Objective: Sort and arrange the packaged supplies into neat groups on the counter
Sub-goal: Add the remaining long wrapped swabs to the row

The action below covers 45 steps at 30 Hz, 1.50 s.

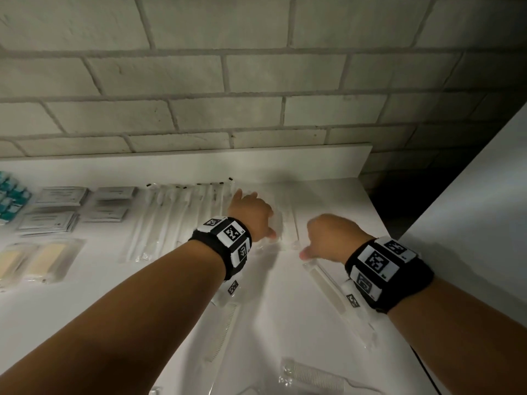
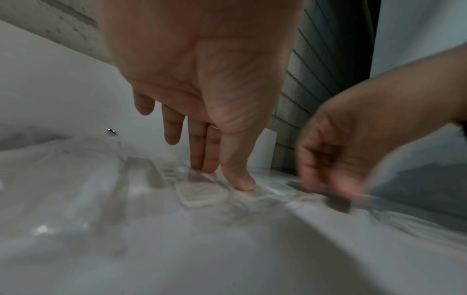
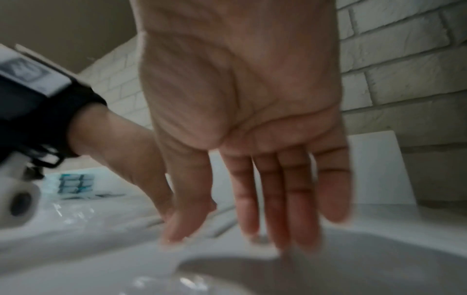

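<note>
The packaged supplies lie on the white counter point(image 1: 285, 323) in groups: teal packets point(image 1: 11, 198) at the far left, grey sachets point(image 1: 61, 195) beside them, beige items point(image 1: 48, 262) in clear wrap nearer, and long clear-wrapped sticks point(image 1: 176, 218) in a row in the middle. The left hand point(image 1: 251, 215) presses its straight fingers point(image 2: 202, 151) and thumb down on a clear packet point(image 2: 199, 191), just right of that row. The right hand point(image 1: 328, 238) is near it with fingers point(image 3: 290, 199) straight and close together, holding nothing, and wrapped combs point(image 1: 328, 283) lie loose on the counter below the wrists.
</note>
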Each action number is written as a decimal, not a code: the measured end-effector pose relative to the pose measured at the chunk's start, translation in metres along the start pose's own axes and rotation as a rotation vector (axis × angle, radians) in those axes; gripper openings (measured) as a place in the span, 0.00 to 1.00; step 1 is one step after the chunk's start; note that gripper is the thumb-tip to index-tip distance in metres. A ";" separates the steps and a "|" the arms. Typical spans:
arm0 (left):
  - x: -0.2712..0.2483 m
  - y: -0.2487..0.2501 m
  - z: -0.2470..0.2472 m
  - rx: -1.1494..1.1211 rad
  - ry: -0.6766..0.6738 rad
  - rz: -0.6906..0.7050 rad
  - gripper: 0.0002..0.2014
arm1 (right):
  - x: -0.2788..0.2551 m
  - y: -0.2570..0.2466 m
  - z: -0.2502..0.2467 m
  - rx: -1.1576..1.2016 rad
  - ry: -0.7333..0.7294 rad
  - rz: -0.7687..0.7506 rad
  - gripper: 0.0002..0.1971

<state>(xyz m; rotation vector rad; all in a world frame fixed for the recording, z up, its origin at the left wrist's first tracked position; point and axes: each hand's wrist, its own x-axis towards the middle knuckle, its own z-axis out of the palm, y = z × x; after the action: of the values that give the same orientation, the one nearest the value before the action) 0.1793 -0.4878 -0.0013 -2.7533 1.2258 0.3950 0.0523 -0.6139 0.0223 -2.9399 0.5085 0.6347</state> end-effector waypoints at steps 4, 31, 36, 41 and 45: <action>0.000 0.001 0.000 -0.009 0.010 0.001 0.31 | -0.011 -0.009 0.010 -0.034 -0.192 0.047 0.32; 0.008 0.031 0.008 -0.072 0.062 0.005 0.32 | 0.053 0.029 -0.012 0.070 -0.060 -0.207 0.38; 0.006 0.031 0.008 -0.091 0.063 -0.002 0.31 | 0.059 0.030 -0.010 0.106 -0.077 -0.172 0.40; 0.006 0.033 0.007 -0.083 0.048 -0.019 0.31 | 0.058 0.029 -0.009 0.121 -0.077 -0.157 0.38; 0.008 0.033 0.008 -0.079 0.048 -0.017 0.32 | 0.061 0.031 -0.004 0.127 -0.075 -0.163 0.37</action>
<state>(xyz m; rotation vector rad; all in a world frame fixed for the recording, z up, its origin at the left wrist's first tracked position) 0.1586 -0.5138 -0.0105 -2.8531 1.2222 0.3864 0.0959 -0.6626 -0.0001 -2.7901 0.2860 0.6638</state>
